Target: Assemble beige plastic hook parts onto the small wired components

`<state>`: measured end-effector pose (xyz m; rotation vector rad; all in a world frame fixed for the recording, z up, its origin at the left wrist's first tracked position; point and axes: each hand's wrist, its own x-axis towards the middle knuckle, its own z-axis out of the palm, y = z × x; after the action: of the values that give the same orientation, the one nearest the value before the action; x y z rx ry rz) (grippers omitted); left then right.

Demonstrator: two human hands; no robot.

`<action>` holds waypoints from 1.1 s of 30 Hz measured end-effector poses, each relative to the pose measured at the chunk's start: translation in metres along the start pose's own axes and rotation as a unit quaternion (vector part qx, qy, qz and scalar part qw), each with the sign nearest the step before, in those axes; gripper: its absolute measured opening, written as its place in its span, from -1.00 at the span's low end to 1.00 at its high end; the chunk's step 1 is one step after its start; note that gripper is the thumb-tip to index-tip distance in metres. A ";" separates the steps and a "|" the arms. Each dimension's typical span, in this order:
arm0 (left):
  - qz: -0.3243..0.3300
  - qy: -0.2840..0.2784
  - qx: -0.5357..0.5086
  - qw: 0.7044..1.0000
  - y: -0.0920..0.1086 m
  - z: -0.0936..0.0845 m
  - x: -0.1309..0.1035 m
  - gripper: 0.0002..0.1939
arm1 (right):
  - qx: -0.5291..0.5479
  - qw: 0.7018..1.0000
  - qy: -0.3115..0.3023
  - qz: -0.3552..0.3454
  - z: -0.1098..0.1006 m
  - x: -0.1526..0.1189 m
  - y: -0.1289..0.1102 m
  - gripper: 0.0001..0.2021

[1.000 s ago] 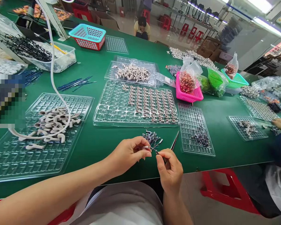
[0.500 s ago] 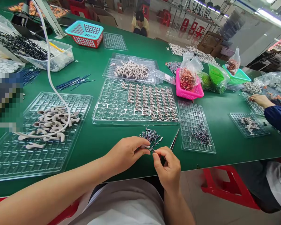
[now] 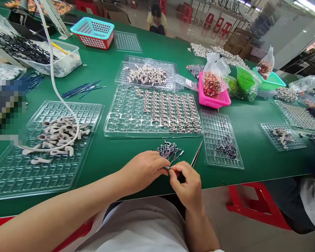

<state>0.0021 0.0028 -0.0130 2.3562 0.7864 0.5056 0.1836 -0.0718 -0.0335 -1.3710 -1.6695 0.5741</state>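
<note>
At the near edge of the table [image 3: 252, 150], left hand [image 3: 144, 169] grasps a small pale part [image 3: 167, 167], right hand [image 3: 187, 183] at its right end, grip hidden, can't tell; probably light, stiff, slip-prone, best pinched along its sides without squeezing hard.

At the middle of the table [image 3: 139, 145], one tray [image 3: 123, 113] lies before a second tray [image 3: 120, 77] with a heap of parts [image 3: 149, 75] on it. In front, the left hand [image 3: 144, 169] and right hand [image 3: 187, 182] hold what seems a small part [image 3: 167, 167] just before a pile of wires [image 3: 170, 149]. Tweezers [image 3: 196, 154] lie right of the pile; further right, a third tray [image 3: 212, 122] bears more wires [image 3: 227, 148]. Behind that tray a basket [image 3: 215, 102] holds a bag [image 3: 212, 84]. On the left, a fourth tray [image 3: 42, 175] bears a mound of casings [image 3: 59, 135].
</note>
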 end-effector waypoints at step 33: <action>0.112 0.135 0.001 0.985 0.007 0.006 -0.002 -0.76 | 0.091 0.994 0.039 -0.042 -0.004 -0.004 0.002 -0.75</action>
<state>0.0066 -0.0050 -0.0133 2.4219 0.6404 0.9345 0.1882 -0.0761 -0.0341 -1.1719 -1.5636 0.6022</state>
